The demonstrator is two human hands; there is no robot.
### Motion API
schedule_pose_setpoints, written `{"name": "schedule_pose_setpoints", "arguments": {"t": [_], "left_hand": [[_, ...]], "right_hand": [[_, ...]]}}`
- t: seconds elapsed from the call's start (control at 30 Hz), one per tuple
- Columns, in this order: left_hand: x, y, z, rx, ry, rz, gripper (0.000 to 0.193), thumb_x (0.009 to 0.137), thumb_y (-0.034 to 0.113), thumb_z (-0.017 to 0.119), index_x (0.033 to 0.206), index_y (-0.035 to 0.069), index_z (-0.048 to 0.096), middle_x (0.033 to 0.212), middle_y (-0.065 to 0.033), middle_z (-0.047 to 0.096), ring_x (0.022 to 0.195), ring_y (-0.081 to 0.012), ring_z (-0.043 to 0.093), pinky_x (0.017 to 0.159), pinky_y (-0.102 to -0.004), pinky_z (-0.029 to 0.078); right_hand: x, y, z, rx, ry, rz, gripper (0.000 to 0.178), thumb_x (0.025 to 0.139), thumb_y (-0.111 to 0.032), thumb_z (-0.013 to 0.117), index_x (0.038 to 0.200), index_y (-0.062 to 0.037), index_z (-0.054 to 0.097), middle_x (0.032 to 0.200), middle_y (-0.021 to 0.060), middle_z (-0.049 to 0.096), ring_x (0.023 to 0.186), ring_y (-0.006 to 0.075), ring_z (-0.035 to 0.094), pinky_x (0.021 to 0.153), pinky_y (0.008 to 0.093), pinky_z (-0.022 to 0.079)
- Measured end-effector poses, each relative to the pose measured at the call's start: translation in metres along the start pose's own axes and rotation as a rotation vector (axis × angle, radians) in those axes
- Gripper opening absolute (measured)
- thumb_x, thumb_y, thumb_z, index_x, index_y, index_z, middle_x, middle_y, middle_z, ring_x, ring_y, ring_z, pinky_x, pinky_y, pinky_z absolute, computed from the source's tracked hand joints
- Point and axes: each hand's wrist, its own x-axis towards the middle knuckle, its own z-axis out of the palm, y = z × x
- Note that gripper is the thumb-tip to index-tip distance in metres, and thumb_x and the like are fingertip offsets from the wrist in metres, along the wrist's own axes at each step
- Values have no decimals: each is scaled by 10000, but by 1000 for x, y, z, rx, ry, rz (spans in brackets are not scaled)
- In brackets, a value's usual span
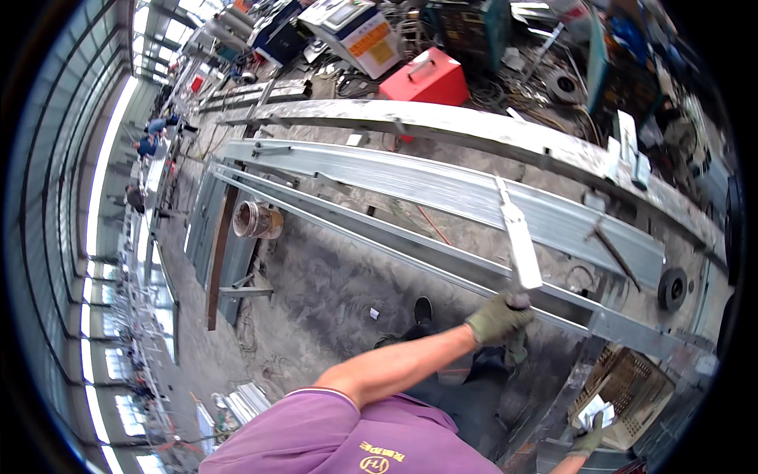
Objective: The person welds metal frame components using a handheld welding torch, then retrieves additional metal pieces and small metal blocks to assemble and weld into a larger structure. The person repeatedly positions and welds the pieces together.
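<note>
My left hand [499, 318], in an olive-green work glove, is closed around the lower end of a long pale metal piece [518, 241]. It has a broad flat body and a narrow tip, and its exact kind is unclear. The piece points away from me, over a long galvanized steel channel [442, 184]. At the lower right my gloved right hand [587, 442] is by a tan plastic basket [643, 387], close to a crumpled white item [596, 412]. Whether that hand grips the item does not show. A hammer [614, 251] lies across the channel's right part.
A second channel [395, 237] runs nearer me. A bucket [258, 220] stands on the floor beside a rusty bar [222, 257]. Behind the long beam [474, 122] are a red box [426, 77], machines and cables. A dark disc [673, 288] is at the right.
</note>
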Motion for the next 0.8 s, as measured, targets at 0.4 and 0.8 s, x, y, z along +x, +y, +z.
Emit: {"name": "schedule_pose_setpoints", "arguments": {"t": [0.4, 0.8], "left_hand": [[-154, -5, -229, -468, 108, 85, 279, 960, 267, 864, 1120, 70, 746, 969, 2, 747, 830, -77, 662, 738, -302, 564], [-212, 13, -471, -787, 612, 476, 188, 963, 47, 823, 1131, 16, 742, 1124, -93, 796, 1033, -174, 757, 907, -327, 632]], "right_hand": [[-299, -4, 366, -243, -665, 13, 554, 1039, -293, 749, 1497, -73, 530, 1146, 127, 731, 986, 234, 713, 872, 425, 583], [-427, 53, 666, -286, -822, -156, 337, 950, -364, 807, 1128, -90, 726, 910, 36, 739, 677, 200, 705, 437, 322, 471]]}}
